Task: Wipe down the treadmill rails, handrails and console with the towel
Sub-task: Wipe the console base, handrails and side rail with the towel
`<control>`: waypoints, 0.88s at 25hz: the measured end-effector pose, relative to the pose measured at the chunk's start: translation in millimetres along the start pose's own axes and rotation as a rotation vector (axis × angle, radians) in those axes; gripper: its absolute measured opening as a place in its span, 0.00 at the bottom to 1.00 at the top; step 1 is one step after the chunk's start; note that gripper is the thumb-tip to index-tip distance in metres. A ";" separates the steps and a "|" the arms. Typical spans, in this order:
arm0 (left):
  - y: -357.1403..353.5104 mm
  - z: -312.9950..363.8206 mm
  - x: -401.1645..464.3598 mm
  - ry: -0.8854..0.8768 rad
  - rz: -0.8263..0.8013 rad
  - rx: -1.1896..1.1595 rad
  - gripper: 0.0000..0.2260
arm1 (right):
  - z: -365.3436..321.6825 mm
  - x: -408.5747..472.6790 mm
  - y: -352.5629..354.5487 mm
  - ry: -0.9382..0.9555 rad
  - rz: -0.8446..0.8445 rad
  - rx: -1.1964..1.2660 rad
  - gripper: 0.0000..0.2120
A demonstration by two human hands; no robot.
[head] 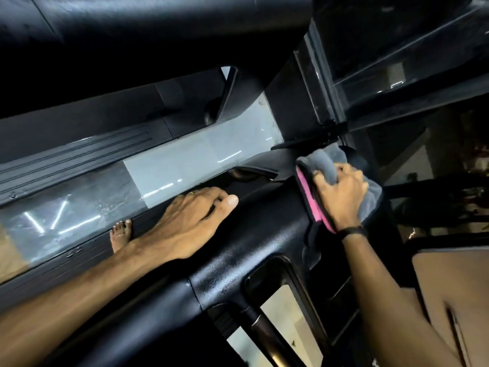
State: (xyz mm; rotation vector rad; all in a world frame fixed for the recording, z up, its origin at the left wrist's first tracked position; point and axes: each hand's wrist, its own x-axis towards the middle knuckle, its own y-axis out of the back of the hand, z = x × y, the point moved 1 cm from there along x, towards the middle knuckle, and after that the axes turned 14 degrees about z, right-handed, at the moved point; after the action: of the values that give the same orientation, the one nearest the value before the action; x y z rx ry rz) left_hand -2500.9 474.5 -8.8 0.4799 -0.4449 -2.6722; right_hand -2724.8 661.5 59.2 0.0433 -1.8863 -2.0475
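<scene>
Towel (321, 161), grey with a pink edge, sits right of centre on the black treadmill frame (264, 250), gripped in our right hand (341, 197); our left hand (190, 223) rests flat, fingers relaxed, holding nothing.

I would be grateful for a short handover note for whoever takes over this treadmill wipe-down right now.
Right hand: grips the bunched grey and pink towel and presses it onto the black console housing, at its far end near the upright.
Left hand: rests flat on the console's edge, fingers fairly straight, holding nothing.
Done: cannot tell which surfaces are already wiped.
Left: finish the console, then check the handrails and the ribbed side rail.
</scene>
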 end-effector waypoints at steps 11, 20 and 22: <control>-7.5 28.8 -17.9 -0.023 0.132 0.034 0.16 | 14.3 1.9 -5.8 0.035 0.006 0.040 0.23; -31.7 49.5 -43.8 0.049 0.383 -0.076 0.15 | 2.8 -126.8 24.7 0.414 0.068 0.378 0.19; -30.6 50.7 -57.1 0.029 0.378 -0.032 0.15 | 22.3 -67.3 15.6 0.121 0.082 0.206 0.21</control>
State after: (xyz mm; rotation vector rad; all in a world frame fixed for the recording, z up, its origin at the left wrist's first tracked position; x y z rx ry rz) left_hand -2480.7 537.5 40.2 0.3807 -0.4353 -2.3029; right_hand -2664.0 700.8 62.3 0.1361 -1.9812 -1.7510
